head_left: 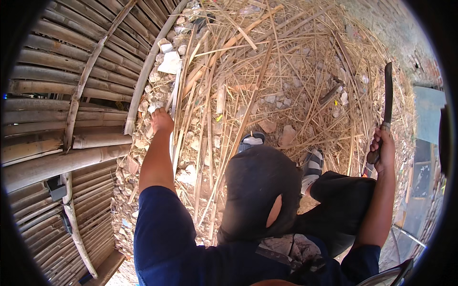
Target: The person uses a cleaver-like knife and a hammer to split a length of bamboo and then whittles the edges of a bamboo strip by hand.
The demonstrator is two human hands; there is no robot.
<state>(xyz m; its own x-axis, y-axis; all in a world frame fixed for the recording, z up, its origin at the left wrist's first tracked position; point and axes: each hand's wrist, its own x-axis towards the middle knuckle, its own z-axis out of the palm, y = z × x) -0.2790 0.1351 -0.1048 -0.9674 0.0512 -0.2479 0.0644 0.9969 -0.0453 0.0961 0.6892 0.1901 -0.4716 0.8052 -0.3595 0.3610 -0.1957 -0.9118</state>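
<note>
Holding: one long, dark, curved metal machete [388, 93], at the person's right; right hand [385, 147] closed round its brown, seemingly wooden handle [372, 158]. Likely stiff, blade-heavy; best held there. Left hand [162, 122]: beside one pale, narrow bamboo-like strip [177, 89], probably light, springy; grip cannot be told.

No word, number or sign can be read anywhere. On the front of the dark blue shirt [164, 229] is a pale print [296, 250], its small marks too unclear to make out
</note>
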